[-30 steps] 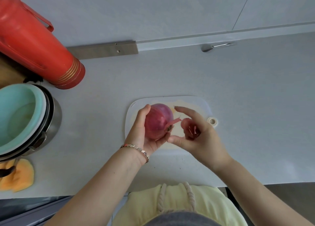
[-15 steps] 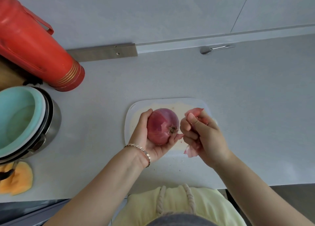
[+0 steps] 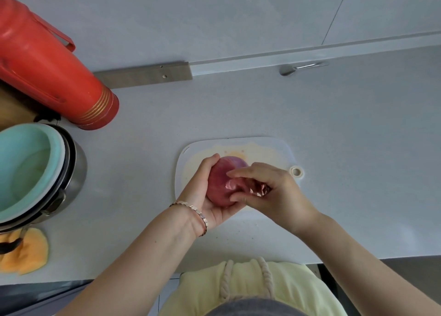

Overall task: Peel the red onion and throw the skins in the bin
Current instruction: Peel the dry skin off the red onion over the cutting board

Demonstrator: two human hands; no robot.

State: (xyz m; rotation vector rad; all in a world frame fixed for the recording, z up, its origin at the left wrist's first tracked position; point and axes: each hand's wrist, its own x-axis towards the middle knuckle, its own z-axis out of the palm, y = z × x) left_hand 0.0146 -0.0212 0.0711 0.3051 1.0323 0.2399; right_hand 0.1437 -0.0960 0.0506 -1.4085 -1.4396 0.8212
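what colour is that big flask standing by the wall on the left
Red flask, with gold rings near one end; head view.

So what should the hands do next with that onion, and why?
Probably pinch the loosened skin and pull it away from the red onion. The left hand cups the onion above the cutting board, while the right hand has its fingertips on the surface and already holds shiny skin pieces. No bin is in view.

Red onion (image 3: 220, 184): smooth, glossy skin. Cutting board (image 3: 281, 148): matt white plastic. Flask (image 3: 47, 77): glossy red plastic. Pot (image 3: 76, 170): polished metal. Countertop (image 3: 334, 148): matt.
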